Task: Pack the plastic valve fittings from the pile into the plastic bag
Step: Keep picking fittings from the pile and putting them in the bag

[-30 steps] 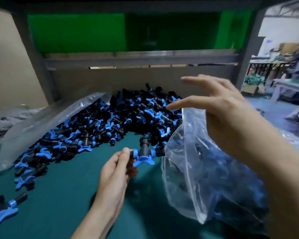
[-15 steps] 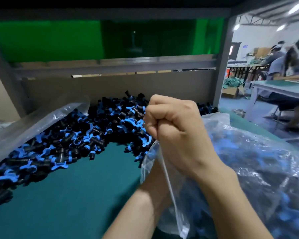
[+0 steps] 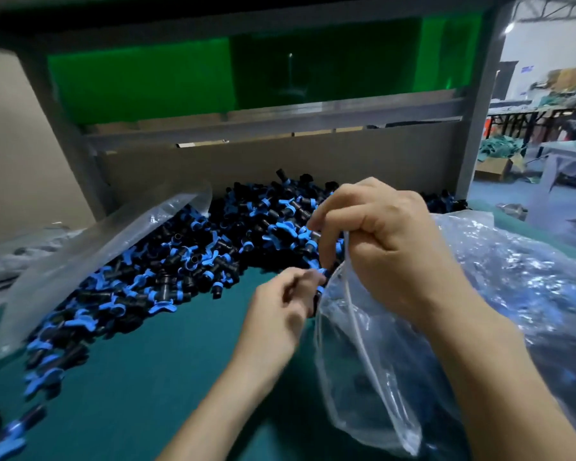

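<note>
At the near left corner of the green worktop (image 3: 140,387) a stray fitting (image 3: 5,440) with a blue handle lies apart. Above it a clear plastic sheet (image 3: 90,257) leans over the left flank of the pile (image 3: 180,261) of black and blue plastic valve fittings, which runs from the left edge up to the back board. Right of the pile's near fringe, the left hand (image 3: 278,311) sits at the mouth of the plastic bag (image 3: 376,377), fingers curled toward the opening. It is motion-blurred, so I cannot tell whether it pinches a fitting or nothing at all. Just above it the right hand (image 3: 383,241) is fisted on the bag's upper rim, pinching the film and lifting the mouth so that it gapes toward the pile. Dark shapes low in the bag look like fittings inside. Toward the right edge lies a larger crinkled bag (image 3: 529,287) full of blue and black parts. The step in hand reads as feeding a fitting into the bag. The next move calls for the left hand to reach to the pile's near edge and pinch one fitting while the right hand holds the mouth open.
</note>
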Demonstrator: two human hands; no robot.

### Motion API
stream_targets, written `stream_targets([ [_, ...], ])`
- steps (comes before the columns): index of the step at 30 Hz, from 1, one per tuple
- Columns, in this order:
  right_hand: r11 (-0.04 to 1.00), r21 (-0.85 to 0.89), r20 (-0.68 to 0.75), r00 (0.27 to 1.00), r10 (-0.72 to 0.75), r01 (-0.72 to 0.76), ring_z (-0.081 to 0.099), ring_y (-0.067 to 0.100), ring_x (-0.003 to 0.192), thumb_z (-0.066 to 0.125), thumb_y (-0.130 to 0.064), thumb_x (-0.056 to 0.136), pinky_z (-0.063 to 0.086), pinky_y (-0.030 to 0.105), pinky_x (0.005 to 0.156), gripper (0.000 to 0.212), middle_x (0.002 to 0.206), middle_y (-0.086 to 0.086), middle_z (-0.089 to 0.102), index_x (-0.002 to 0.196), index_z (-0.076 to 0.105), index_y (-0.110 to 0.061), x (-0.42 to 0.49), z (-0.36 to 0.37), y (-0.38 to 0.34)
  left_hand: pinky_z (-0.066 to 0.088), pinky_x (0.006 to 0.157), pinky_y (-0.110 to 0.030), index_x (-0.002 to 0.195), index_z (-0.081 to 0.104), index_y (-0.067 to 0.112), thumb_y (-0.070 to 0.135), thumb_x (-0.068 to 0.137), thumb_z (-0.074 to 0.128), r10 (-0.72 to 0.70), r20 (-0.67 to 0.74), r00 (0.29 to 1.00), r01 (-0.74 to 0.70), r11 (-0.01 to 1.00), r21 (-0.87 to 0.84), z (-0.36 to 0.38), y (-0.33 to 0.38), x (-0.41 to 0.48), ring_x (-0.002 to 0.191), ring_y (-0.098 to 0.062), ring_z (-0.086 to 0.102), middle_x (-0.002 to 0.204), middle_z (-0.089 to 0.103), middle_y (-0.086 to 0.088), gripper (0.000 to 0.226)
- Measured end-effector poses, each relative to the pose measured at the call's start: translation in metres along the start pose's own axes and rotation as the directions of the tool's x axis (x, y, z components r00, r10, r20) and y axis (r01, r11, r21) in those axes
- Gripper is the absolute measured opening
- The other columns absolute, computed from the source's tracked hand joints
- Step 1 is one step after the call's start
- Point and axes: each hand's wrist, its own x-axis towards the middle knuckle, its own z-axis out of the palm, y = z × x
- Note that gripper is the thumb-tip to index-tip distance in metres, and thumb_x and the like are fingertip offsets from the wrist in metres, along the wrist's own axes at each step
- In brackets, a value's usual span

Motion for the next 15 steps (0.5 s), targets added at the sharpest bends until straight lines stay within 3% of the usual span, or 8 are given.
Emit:
stream_targets([
  [2,0.994,-0.105,0.02,0.999,-0.025,0.027,0.056,0.023,0.096,0.041,0.0,0.057,0.042,0.029,0.081,0.03,0.093,-0.006,0.072,0.049,0.064,-0.019,0.002,0.005,0.001,0.038,0.052,-0.02,0.083,0.066,0.027,0.034,0.099,0.053,-0.044,-0.115,0.992,0.063,0.984,0.169,-0.024,-0.033,-0.006,0.052,-0.005,0.044,0.057,0.055,0.013,0.022],
  [4,0.983,-0.173,0.006,0.998,-0.067,0.067,0.053,0.023,0.103,0.038,-0.002,0.063,0.038,0.027,0.082,0.03,0.102,-0.003,0.071,0.047,0.059,-0.019,0.002,0.008,0.003,0.05,0.068,-0.032,0.091,0.064,0.026,0.037,0.099,0.052,-0.134,-0.205,0.97,0.205,0.904,0.377,-0.049,-0.064,-0.009,0.067,-0.011,0.058,0.065,0.062,0.012,0.018],
  [6,0.978,-0.192,0.001,0.997,-0.082,0.081,0.052,0.023,0.106,0.038,-0.003,0.063,0.039,0.029,0.083,0.029,0.107,-0.002,0.069,0.047,0.055,-0.02,0.001,0.008,0.007,0.051,0.075,-0.038,0.103,0.06,0.024,0.041,0.1,0.046,-0.202,-0.253,0.946,0.314,0.765,0.562,-0.063,-0.083,0.0,0.079,-0.02,0.062,0.076,0.066,0.009,0.022],
  [10,0.976,-0.21,-0.013,0.998,-0.061,0.057,0.052,0.026,0.105,0.041,0.0,0.057,0.041,0.035,0.082,0.03,0.106,-0.002,0.069,0.045,0.049,-0.027,-0.001,0.016,0.013,0.042,0.068,-0.034,0.124,0.05,0.016,0.05,0.101,0.039,-0.185,-0.364,0.913,0.408,0.464,0.786,-0.081,-0.101,0.035,0.091,-0.029,0.064,0.101,0.069,-0.003,0.042],
  [12,0.97,-0.231,0.046,0.997,-0.069,0.078,0.054,0.028,0.102,0.042,-0.003,0.056,0.041,0.039,0.083,0.033,0.103,-0.002,0.069,0.047,0.041,-0.034,-0.002,0.024,0.015,0.039,0.063,-0.033,0.118,0.049,0.009,0.049,0.102,0.038,-0.175,-0.394,0.902,0.431,0.339,0.836,-0.082,-0.105,0.047,0.083,-0.028,0.064,0.101,0.068,-0.006,0.045],
  [15,0.977,-0.195,0.117,0.991,-0.061,0.083,0.055,0.027,0.097,0.041,-0.007,0.053,0.038,0.038,0.082,0.037,0.097,-0.006,0.069,0.045,0.025,-0.039,-0.005,0.032,0.02,0.037,0.056,-0.032,0.11,0.051,0.006,0.043,0.103,0.039,-0.155,-0.404,0.901,0.432,0.269,0.861,-0.083,-0.112,0.061,0.068,-0.024,0.055,0.092,0.067,-0.006,0.039],
])
